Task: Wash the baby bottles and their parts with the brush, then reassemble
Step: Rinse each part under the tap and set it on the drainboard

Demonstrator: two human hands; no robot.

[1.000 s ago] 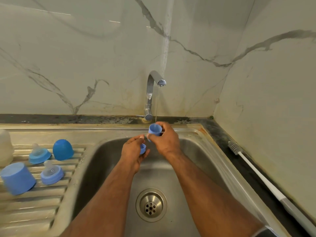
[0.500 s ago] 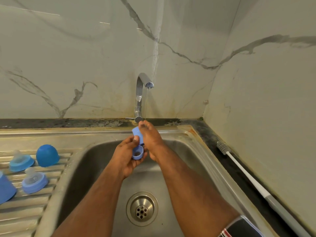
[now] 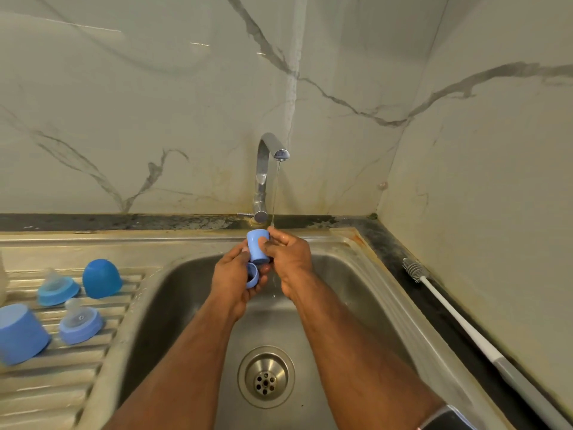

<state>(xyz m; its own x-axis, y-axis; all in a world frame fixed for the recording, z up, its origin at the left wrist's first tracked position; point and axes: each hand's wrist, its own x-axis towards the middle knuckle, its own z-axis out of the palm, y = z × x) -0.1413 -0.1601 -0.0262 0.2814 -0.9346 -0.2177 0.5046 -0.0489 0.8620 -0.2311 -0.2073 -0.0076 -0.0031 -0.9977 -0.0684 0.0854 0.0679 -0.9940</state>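
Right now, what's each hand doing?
Left hand: fingers curled round a small blue cap.
Right hand: gripping a light-blue cup under the tap.

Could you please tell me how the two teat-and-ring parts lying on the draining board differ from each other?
The farther teat with a turquoise-blue ring lies tipped, its clear teat pointing up and left; the nearer teat with a periwinkle-blue ring lies closer to the big blue cap, showing its top more squarely. Both have clear teats and rest on the ribbed steel draining board.
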